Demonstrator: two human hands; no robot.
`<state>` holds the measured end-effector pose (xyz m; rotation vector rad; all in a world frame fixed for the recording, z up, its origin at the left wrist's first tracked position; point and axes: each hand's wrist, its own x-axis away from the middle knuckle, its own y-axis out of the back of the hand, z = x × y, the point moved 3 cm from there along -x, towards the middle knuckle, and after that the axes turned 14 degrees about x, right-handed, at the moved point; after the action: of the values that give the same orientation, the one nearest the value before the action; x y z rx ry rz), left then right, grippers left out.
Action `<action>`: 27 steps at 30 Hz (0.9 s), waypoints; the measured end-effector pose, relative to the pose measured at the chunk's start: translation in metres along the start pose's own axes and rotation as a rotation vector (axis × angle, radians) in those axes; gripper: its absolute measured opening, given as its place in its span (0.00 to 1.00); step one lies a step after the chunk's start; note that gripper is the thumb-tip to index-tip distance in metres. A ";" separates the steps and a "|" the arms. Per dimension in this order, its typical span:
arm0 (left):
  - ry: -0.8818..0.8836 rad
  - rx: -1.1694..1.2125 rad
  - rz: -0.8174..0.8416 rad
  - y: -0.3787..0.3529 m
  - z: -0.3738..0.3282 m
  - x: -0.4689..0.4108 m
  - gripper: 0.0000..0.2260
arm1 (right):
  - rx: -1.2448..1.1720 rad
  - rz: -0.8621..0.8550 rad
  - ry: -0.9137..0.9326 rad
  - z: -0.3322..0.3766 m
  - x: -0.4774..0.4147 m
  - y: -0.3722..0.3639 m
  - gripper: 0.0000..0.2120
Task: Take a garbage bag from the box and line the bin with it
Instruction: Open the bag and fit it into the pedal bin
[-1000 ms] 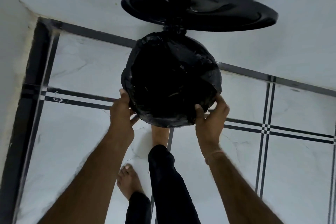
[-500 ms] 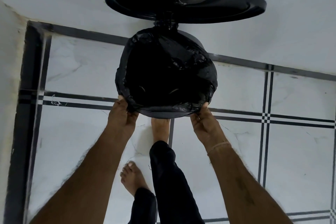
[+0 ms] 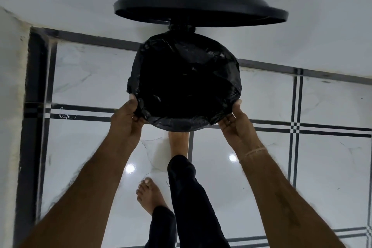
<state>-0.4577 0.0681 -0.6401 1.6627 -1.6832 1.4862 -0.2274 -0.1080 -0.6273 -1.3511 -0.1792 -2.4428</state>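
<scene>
Nearly done: the bag (image 3: 185,84) lines the bin (image 3: 181,126), lid (image 3: 199,8) up. Left hand (image 3: 128,121) pinches its edge; right hand (image 3: 235,125) cups the rim, tucking left.

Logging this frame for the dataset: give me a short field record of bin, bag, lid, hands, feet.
bin: black, round, on tiled floor by a wall, seen from above
bag: black, inside bin, edge folded over the rim
lid: raised, open
left hand: pinching bag edge at near-left rim
right hand: on bag edge at near-right rim; grip unclear
feet: bare; one foot at the bin's base, toes hidden under it
box: not in view
</scene>
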 end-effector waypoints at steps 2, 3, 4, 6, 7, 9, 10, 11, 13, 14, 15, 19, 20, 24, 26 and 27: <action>0.060 -0.012 -0.025 -0.001 0.002 -0.001 0.10 | -0.017 -0.029 -0.046 0.000 -0.008 -0.003 0.19; 0.095 -0.018 -0.041 -0.002 0.002 -0.001 0.11 | -0.013 -0.044 -0.063 0.001 -0.013 -0.007 0.17; 0.124 -0.012 -0.056 -0.004 0.002 0.000 0.11 | 0.000 -0.066 -0.071 0.000 -0.016 -0.009 0.14; 0.145 0.024 -0.057 -0.005 0.001 -0.001 0.12 | 0.054 -0.112 -0.045 0.002 -0.022 -0.010 0.07; 0.138 0.028 -0.050 -0.005 0.001 -0.002 0.11 | 0.087 -0.133 -0.017 0.003 -0.022 -0.008 0.06; 0.112 -0.005 -0.042 -0.004 -0.002 -0.001 0.11 | 0.147 -0.149 0.043 0.005 -0.019 -0.005 0.05; 0.105 -0.027 -0.045 -0.005 -0.003 0.000 0.13 | 0.171 -0.138 0.075 0.007 -0.017 -0.004 0.07; 0.101 -0.064 -0.062 -0.008 -0.005 0.002 0.16 | 0.182 -0.116 0.097 0.009 -0.014 -0.003 0.11; 0.105 -0.134 -0.101 -0.013 -0.010 0.004 0.23 | 0.215 -0.056 0.095 0.014 -0.009 -0.004 0.20; 0.110 -0.148 -0.108 -0.016 -0.012 0.003 0.24 | 0.238 -0.031 0.073 0.017 -0.009 -0.005 0.22; 0.118 -0.156 -0.113 -0.018 -0.014 0.001 0.23 | 0.255 -0.013 0.037 0.020 -0.010 -0.008 0.24; 0.182 -0.086 -0.152 -0.024 -0.018 -0.005 0.16 | 0.261 0.068 -0.164 0.031 -0.011 -0.029 0.29; 0.217 -0.067 -0.172 -0.025 -0.017 -0.005 0.14 | 0.257 0.072 -0.200 0.033 -0.010 -0.032 0.28; 0.303 -0.142 -0.262 -0.026 -0.023 -0.004 0.09 | 0.237 0.074 -0.259 0.036 -0.008 -0.027 0.24; 0.357 -0.162 -0.282 -0.025 -0.025 -0.005 0.11 | 0.217 0.062 -0.286 0.035 -0.012 -0.023 0.25; 0.384 -0.164 -0.289 -0.026 -0.025 -0.004 0.12 | 0.225 0.061 -0.317 0.035 -0.014 -0.022 0.26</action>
<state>-0.4446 0.0972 -0.6229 1.3609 -1.2639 1.3788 -0.2008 -0.0751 -0.6189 -1.6040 -0.4674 -2.0736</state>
